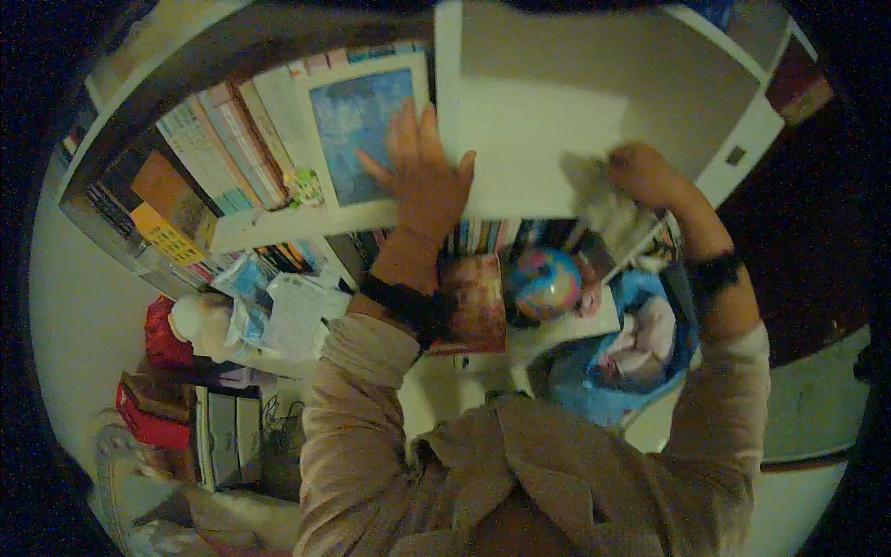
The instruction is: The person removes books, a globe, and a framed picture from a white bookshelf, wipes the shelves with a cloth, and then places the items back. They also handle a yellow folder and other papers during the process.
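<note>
My left hand (426, 170) is spread with its fingers apart, over the right edge of a white-framed blue picture (348, 139). The picture stands upright on a bookshelf, in front of books. Whether the palm presses on the frame or hovers is unclear. My right hand (644, 170) is curled and blurred before the bare white compartment (536, 139) to the right. Below that hand is a pale blurred shape (612, 219); I cannot tell whether the hand holds it. Both wrists wear black bands.
Upright books (237, 139) fill the left compartment beside a small flowery ornament (304, 186). Below stand a globe (546, 284) and a reddish box or book (477, 299). A blue bag (592, 397) lies lower right. Papers (292, 313) lie at left, above white binders or boxes (233, 438).
</note>
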{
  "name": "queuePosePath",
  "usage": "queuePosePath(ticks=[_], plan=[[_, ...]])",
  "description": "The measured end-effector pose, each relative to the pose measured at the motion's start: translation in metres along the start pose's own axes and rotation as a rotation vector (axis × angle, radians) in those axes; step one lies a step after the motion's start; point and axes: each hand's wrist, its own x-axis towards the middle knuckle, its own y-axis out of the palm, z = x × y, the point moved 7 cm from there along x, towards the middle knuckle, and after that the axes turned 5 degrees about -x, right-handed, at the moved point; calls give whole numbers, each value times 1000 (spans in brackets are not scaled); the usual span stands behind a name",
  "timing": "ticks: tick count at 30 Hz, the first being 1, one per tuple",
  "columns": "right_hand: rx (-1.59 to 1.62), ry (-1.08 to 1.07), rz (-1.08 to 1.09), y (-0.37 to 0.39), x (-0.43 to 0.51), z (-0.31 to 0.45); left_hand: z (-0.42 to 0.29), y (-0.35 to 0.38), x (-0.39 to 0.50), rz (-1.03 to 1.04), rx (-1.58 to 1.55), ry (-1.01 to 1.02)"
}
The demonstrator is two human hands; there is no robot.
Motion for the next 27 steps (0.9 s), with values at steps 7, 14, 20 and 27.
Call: queuePosePath(ticks=[7,14,20,27], plan=[[95,108,-125,46,57,74,11,-65,-72,119,64,29],[376,-225,177,13,22,121,26,-89,-155,226,47,-23],[402,66,-219,2,58,131,30,-87,-182,519,-69,-324],[356,-449,-7,3,35,204,23,-149,-177,353,-2,-184]])
